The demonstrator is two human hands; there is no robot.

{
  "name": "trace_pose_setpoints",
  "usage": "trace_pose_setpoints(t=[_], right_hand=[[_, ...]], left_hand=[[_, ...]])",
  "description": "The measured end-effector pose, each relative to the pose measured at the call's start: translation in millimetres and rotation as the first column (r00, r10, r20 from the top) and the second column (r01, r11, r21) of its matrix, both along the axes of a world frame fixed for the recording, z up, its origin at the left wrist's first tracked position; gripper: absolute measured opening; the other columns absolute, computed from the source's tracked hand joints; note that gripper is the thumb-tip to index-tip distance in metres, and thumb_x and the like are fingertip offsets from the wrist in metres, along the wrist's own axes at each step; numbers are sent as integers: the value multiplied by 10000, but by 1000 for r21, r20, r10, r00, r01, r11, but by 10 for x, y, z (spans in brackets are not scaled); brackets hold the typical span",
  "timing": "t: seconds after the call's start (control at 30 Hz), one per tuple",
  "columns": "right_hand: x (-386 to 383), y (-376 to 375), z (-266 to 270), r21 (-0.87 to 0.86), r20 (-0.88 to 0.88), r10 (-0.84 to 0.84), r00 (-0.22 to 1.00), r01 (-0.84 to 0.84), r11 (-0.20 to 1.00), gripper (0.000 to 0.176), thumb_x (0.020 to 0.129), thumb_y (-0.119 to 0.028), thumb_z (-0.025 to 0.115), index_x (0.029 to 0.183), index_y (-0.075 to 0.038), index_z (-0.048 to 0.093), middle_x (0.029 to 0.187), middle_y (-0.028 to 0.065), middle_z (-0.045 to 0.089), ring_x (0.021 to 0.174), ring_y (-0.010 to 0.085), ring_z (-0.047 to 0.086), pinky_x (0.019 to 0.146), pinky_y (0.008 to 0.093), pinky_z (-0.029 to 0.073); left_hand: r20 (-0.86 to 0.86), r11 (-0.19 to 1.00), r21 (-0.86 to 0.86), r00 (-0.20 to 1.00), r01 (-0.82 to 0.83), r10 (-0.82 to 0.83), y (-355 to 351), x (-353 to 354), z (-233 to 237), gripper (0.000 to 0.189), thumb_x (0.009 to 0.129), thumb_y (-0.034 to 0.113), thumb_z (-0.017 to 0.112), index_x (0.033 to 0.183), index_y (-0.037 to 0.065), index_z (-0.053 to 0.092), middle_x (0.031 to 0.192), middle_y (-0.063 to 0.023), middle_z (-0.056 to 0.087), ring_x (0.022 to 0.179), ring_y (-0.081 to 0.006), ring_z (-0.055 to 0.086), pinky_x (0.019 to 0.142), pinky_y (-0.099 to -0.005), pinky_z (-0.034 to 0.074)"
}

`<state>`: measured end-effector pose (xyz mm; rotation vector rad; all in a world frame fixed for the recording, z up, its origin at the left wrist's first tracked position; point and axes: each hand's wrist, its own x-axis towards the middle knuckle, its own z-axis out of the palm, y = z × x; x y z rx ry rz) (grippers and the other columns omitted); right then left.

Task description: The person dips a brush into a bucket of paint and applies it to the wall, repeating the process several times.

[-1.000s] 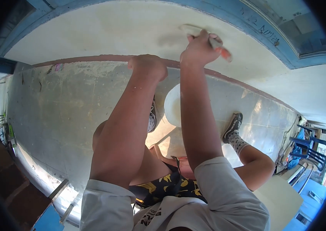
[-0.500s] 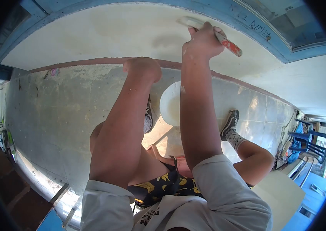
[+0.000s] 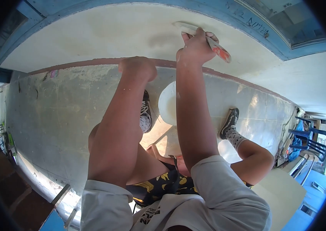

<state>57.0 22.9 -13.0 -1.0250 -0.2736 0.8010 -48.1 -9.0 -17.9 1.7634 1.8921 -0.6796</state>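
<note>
My right hand is closed round a flat tool with a red, white-smeared handle. The tool's pale flat end lies at the off-white wall. My left hand hangs in front of the wall's lower edge, its back towards me and its fingers hidden. Between my forearms, a round white container or lid shows on the floor, partly covered by my right arm.
A reddish-brown strip runs where wall meets grey floor. Blue window frames border the wall above. Blue plastic chairs and clutter stand at the right. My shoes are on the floor, either side of the white round thing.
My right hand has moved a little left and down along the wall with the red-handled tool. My left hand has shifted slightly left.
</note>
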Motion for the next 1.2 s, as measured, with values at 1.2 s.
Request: trace_pose_setpoints(t=[1.2], right_hand=[[452, -69, 459, 100, 52, -58, 997, 52, 994, 265, 808, 24, 555, 1025, -26, 411, 1012, 150, 501, 856, 286, 598, 689, 357, 592]], left_hand=[[67, 999, -13, 997, 35, -34, 8, 227, 83, 296, 813, 170, 519, 1056, 114, 680, 1113, -81, 653, 1029, -248, 627, 831, -393, 497]])
